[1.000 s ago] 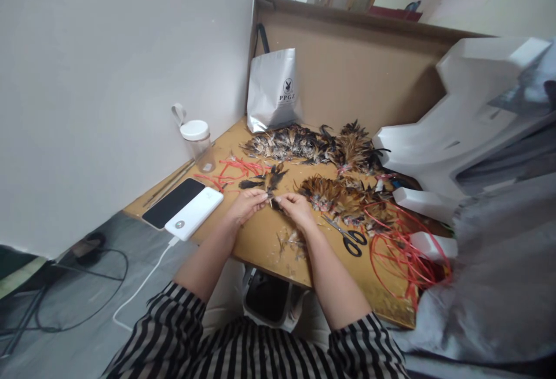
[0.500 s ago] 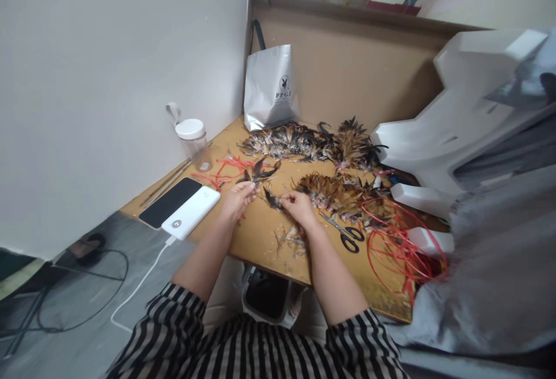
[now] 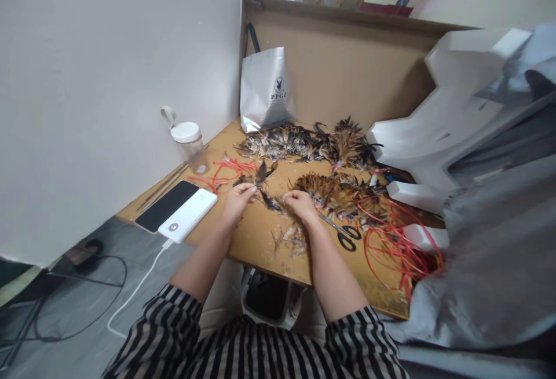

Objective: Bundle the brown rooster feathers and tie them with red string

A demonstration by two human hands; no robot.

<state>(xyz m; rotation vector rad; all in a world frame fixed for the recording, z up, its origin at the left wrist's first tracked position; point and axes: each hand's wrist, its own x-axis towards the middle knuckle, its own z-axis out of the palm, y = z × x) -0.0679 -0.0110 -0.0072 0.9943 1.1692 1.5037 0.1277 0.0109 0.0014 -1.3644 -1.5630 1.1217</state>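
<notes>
My left hand [image 3: 238, 198] is pinched on a small bunch of dark feathers [image 3: 260, 174] that fans up and away from the fingertips. My right hand [image 3: 300, 204] is pinched on another dark feather [image 3: 271, 201], held just right of the left hand. Both hands hover over the brown tabletop [image 3: 260, 234]. Feather scraps [image 3: 292, 239] lie below the right wrist. Larger brown and black feather heaps [image 3: 330, 190] lie right of the hands and further back [image 3: 299, 142].
Black-handled scissors [image 3: 343, 234] lie right of my right hand beside loops of red cord [image 3: 391, 240]. A white power bank [image 3: 187, 214] and black phone [image 3: 164, 205] sit left. A lidded jar [image 3: 189, 145], silver bag [image 3: 266, 90] and white foam pieces [image 3: 434, 135] ring the table.
The hands, together on one bunch a second ago, have drawn apart. The left keeps the bunch and the right has pulled a feather out to the right.
</notes>
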